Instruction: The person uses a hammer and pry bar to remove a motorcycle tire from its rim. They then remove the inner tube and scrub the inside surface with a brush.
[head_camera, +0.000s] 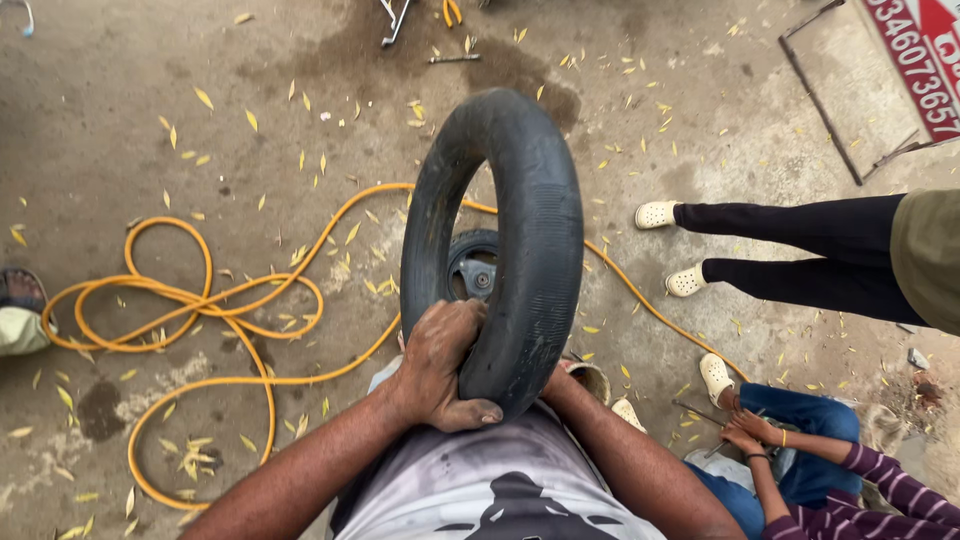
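Observation:
An inflated black rubber inner tube (535, 230) stands upright in front of my chest. My left hand (440, 365) grips its lower left rim, thumb pressed along the bottom edge. My right hand (556, 382) is mostly hidden behind the tube's lower right side, and only the wrist and forearm show. Through the tube's hole I see a small black wheel with a tyre (472, 268) lying on the ground.
A long yellow hose (200, 300) loops over the leaf-strewn concrete to the left. One person stands at right in cream clogs (657, 214). Another person crouches at lower right, hands (745, 432) on a thin tool. Metal tools (452, 58) lie at top.

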